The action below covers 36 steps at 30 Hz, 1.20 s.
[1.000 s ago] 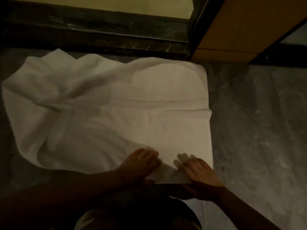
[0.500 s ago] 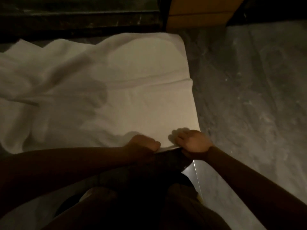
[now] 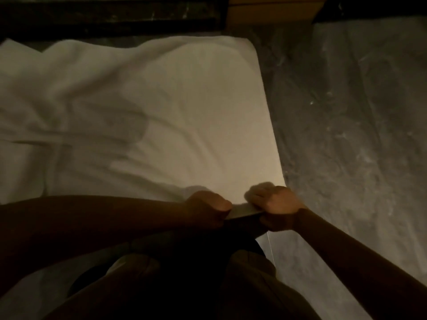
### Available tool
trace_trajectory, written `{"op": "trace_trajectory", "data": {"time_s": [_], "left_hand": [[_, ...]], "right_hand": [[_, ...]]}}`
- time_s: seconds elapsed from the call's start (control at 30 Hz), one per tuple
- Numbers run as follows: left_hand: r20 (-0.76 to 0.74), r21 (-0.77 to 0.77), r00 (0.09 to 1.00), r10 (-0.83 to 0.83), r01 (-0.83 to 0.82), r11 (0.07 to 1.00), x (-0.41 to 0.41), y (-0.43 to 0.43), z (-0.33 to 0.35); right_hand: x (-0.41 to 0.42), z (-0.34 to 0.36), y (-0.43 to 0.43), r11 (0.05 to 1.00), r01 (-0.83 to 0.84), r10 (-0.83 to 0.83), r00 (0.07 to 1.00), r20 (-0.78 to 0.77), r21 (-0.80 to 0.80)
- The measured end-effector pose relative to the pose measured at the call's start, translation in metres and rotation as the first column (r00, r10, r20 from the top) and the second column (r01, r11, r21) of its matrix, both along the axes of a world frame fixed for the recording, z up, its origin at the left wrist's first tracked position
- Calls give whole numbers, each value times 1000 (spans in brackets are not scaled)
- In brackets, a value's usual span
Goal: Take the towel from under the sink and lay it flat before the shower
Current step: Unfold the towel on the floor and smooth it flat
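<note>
Clutching the near edge of the towel (image 3: 161,107) on the floor (image 3: 351,116), the left grip (image 3: 205,210) and right grip (image 3: 277,204) curl round it.

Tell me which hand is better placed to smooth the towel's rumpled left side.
Left: the left hand is nearer those folds in the towel; the right hand grips its near edge by the right corner.

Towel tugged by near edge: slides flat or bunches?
Likely floppy: the towel lies in soft folds at left. Probably bunches: creases fan from where left hand and right hand grip it. Smooth floor may let it slip.
</note>
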State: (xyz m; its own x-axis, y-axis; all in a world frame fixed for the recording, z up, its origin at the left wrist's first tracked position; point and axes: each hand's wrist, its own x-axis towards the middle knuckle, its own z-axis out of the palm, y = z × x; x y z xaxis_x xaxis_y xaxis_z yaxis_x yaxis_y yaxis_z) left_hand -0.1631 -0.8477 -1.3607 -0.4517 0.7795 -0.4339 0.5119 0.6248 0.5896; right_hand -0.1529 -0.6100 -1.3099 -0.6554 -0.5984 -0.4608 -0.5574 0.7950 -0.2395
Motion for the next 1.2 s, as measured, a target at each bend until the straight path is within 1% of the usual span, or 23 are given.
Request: {"op": "trace_trajectory", "data": {"time_s": [0.03, 0.1, 0.17, 0.23, 0.3, 0.37, 0.47, 0.6, 0.7, 0.77, 0.83, 0.9, 0.93, 1.03, 1.07, 1.13, 1.2], "left_hand": [[-10, 39, 1000, 4, -4, 999, -3, -1, 7], [-137, 68, 990, 19, -10, 998, -11, -9, 20], [-212, 109, 966, 150, -129, 986, -23, -27, 30], [-253, 152, 929, 269, -237, 960, -37, -51, 34], [-327, 124, 888, 323, -299, 946, -54, -81, 41], [-381, 42, 849, 368, -381, 924, -67, -117, 45], [-430, 34, 762, 485, -523, 852, -71, -174, 51], [-503, -58, 697, 511, -617, 784, -59, -244, 61], [-566, -106, 619, 544, -709, 697, -45, -288, 69], [-573, -189, 605, 553, -754, 629, -37, -310, 74], [-569, -255, 602, 560, -776, 577, -30, -326, 77], [-576, -284, 570, 586, -812, 510, -27, -337, 78], [-571, -287, 538, 620, -838, 463, -28, -340, 77], [-523, -238, 396, 755, -918, 317, -37, -342, 71], [-509, -210, 351, 786, -936, 282, -43, -341, 68], [-500, -173, 302, 811, -953, 248, -52, -339, 63], [-477, -151, 263, 839, -964, 217, -57, -342, 64]], "right_hand": [[-1, 0, -1, 999, -17, 17, 1000, -23, -27], [-10, 4, -7, 998, -54, 48, 991, -123, -45], [-32, 8, -28, 993, -64, 43, 978, -203, -95], [-57, 7, -56, 973, -120, 64, 960, -273, -196], [-82, 4, -94, 953, -192, 110, 941, -320, -236], [-107, 2, -139, 944, -235, 142, 923, -357, -233], [-133, 8, -214, 938, -281, 182, 897, -404, -203], [-148, 13, -301, 912, -356, 237, 865, -441, -207], [-152, 15, -353, 889, -430, 332, 843, -423, -159], [-150, 16, -381, 865, -481, 393, 826, -405, -142], [-144, 19, -405, 853, -488, 402, 839, -365, -183], [-136, 19, -425, 873, -445, 374, 874, -311, -200], [-132, 17, -434, 887, -414, 353, 893, -277, -203], [-121, 11, -457, 929, -316, 288, 944, -164, -193], [-118, 7, -462, 937, -287, 264, 955, -137, -198], [-111, 0, -467, 946, -233, 217, 972, -95, -225], [-102, -1, -469, 944, -150, 142, 989, -50, -295]]}}
